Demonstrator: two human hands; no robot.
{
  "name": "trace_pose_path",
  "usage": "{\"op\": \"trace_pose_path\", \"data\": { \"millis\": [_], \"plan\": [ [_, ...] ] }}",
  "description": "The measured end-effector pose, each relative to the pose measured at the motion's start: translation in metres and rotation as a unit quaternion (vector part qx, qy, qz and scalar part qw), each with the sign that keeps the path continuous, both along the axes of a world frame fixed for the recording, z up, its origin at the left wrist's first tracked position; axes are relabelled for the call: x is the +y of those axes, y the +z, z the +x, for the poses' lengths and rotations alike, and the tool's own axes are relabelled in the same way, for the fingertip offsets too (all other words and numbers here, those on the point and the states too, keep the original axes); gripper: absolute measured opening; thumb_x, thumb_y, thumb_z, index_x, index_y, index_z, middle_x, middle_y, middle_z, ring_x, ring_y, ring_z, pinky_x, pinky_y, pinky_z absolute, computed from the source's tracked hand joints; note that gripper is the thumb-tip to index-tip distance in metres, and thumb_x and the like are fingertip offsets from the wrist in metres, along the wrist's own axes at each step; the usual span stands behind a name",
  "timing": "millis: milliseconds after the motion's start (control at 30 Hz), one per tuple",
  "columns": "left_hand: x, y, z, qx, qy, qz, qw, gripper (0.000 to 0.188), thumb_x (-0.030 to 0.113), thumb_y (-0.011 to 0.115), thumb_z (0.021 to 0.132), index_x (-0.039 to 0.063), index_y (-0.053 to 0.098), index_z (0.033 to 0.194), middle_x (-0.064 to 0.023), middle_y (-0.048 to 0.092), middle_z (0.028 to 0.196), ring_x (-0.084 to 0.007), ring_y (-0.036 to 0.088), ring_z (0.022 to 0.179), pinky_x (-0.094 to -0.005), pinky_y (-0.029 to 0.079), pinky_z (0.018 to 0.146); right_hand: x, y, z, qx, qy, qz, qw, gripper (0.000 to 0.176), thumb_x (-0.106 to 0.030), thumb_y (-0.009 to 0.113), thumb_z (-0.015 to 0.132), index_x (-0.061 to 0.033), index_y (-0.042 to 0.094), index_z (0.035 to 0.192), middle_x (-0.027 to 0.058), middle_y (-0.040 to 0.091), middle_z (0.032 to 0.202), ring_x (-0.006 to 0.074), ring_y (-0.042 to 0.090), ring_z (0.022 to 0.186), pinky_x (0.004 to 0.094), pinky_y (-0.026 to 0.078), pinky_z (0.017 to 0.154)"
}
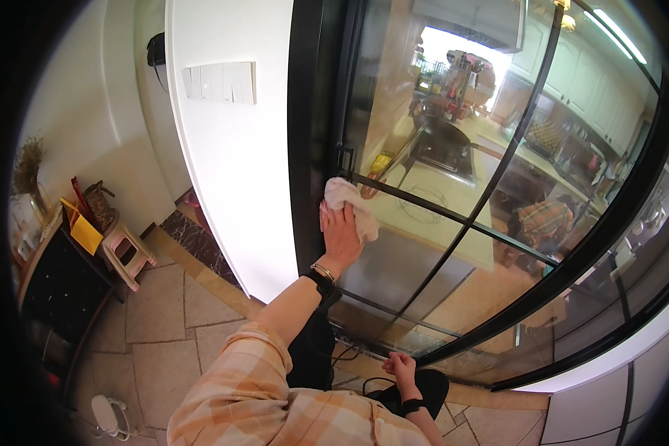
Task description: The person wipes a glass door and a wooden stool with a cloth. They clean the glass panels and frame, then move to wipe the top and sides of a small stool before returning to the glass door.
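Note:
My left hand (pixel 341 237) presses a whitish cloth (pixel 343 192) against the black frame (pixel 310 139) of a glazed sliding door, just below its small black handle (pixel 344 159). Part of the cloth hangs over the glass (pixel 407 234) beside the frame. Lower down, close to my body, my right hand (pixel 402 369) has its fingers curled in and nothing visible in them. Black bands circle both wrists, and a bracelet is on the left one.
A white wall with a row of switches (pixel 220 82) adjoins the door frame. Behind the glass are a counter with a wok (pixel 446 136) and wall cabinets (pixel 585 95). To the left, a stool (pixel 125 248) stands near a dark cabinet (pixel 61 301). A cable (pixel 376 380) runs near my right hand.

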State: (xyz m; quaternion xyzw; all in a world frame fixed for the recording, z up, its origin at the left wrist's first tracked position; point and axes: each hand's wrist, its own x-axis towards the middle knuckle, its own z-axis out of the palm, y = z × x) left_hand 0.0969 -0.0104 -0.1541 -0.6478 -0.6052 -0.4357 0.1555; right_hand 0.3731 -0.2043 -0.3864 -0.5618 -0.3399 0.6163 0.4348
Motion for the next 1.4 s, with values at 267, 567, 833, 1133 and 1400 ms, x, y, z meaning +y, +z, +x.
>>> {"op": "trace_pose_path", "data": {
  "millis": [267, 567, 833, 1133, 1400],
  "plan": [
    [0.031, 0.093, 0.002, -0.072, 0.051, 0.19, 0.978, 0.073, 0.01, 0.064, 0.078, -0.005, 0.034, 0.143, -0.0229, 0.043, 0.127, -0.0417, 0.048, 0.111, -0.0482, 0.043, 0.092, -0.003, 0.003, 0.0, 0.002, -0.011, 0.011, 1.0, 0.024, -0.024, 0.066, 0.094, -0.0007, 0.064, 0.101, 0.0098, 0.07, 0.08, 0.0169, 0.069, 0.065, 0.025, 0.053, 0.057],
    [0.006, 0.057, -0.009, -0.05, 0.027, 0.133, 0.989, 0.082, 0.001, 0.069, 0.068, -0.002, 0.035, 0.142, -0.0201, 0.045, 0.119, -0.0414, 0.049, 0.109, -0.0455, 0.049, 0.085, -0.005, 0.008, 0.0, -0.013, -0.003, -0.013, 1.0, 0.024, -0.023, 0.066, 0.094, 0.0001, 0.065, 0.1, 0.0095, 0.07, 0.081, 0.017, 0.069, 0.066, 0.025, 0.054, 0.057],
    [0.01, 0.078, -0.01, -0.061, 0.033, 0.094, 0.993, 0.082, 0.005, 0.077, 0.064, -0.001, 0.039, 0.137, -0.0192, 0.049, 0.121, -0.0379, 0.054, 0.108, -0.0406, 0.055, 0.081, -0.01, 0.005, -0.001, -0.012, 0.005, -0.011, 1.0, 0.024, -0.023, 0.066, 0.094, -0.0003, 0.065, 0.102, 0.0102, 0.07, 0.082, 0.0169, 0.069, 0.066, 0.0253, 0.054, 0.058],
    [-0.003, 0.031, -0.012, -0.044, 0.014, 0.047, 0.998, 0.088, 0.006, 0.079, 0.063, 0.0, 0.036, 0.14, -0.0197, 0.047, 0.126, -0.0373, 0.053, 0.112, -0.0406, 0.055, 0.084, -0.009, 0.011, -0.005, -0.027, 0.022, 0.0, 0.999, 0.025, -0.023, 0.065, 0.094, 0.0007, 0.065, 0.103, 0.0101, 0.07, 0.082, 0.0178, 0.069, 0.066, 0.0255, 0.053, 0.057],
    [-0.003, 0.072, -0.014, -0.081, -0.01, 0.08, 0.993, 0.09, 0.0, 0.075, 0.064, 0.001, 0.033, 0.144, -0.0207, 0.046, 0.126, -0.0403, 0.051, 0.113, -0.0426, 0.053, 0.087, -0.012, 0.015, 0.002, -0.02, 0.019, 0.001, 1.0, 0.024, -0.021, 0.065, 0.094, 0.0007, 0.064, 0.103, 0.01, 0.07, 0.082, 0.0184, 0.07, 0.066, 0.0254, 0.053, 0.057]
  ]
}}
